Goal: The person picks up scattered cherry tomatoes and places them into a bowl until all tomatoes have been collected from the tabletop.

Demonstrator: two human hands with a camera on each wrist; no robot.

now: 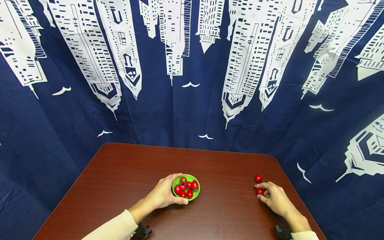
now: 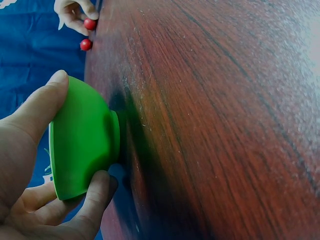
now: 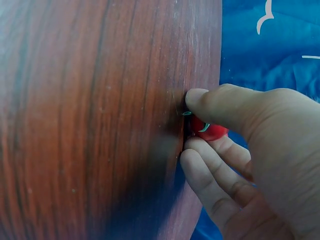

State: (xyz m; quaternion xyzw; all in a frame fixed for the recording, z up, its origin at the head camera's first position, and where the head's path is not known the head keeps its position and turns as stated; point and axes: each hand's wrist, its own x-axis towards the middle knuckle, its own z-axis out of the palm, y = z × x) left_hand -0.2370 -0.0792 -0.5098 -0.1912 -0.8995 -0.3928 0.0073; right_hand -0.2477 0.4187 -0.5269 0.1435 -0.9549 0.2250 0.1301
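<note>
A small green bowl [image 1: 197, 194] stands on the table, holding several red cherry tomatoes [image 1: 189, 193]. My left hand [image 1: 163, 193] grips its left side, thumb on the near rim and fingers round the far side. The left wrist view shows the bowl's outer wall [image 2: 82, 135] between thumb and fingers. Over at the right, my right hand [image 1: 277, 200] pinches a cherry tomato [image 1: 259, 191] between thumb and fingers, low at the tabletop. Its green stem shows on the tomato [image 3: 212, 131] in the right wrist view. Just beyond lies another loose cherry tomato [image 1: 258, 178].
The brown wooden table [image 1: 135, 166] has rounded far corners, and its right edge runs close beside my right hand. Behind it hangs a dark blue cloth [image 1: 168, 116] printed with white buildings and birds. Dark wrist devices [image 1: 141, 231] sit under both forearms.
</note>
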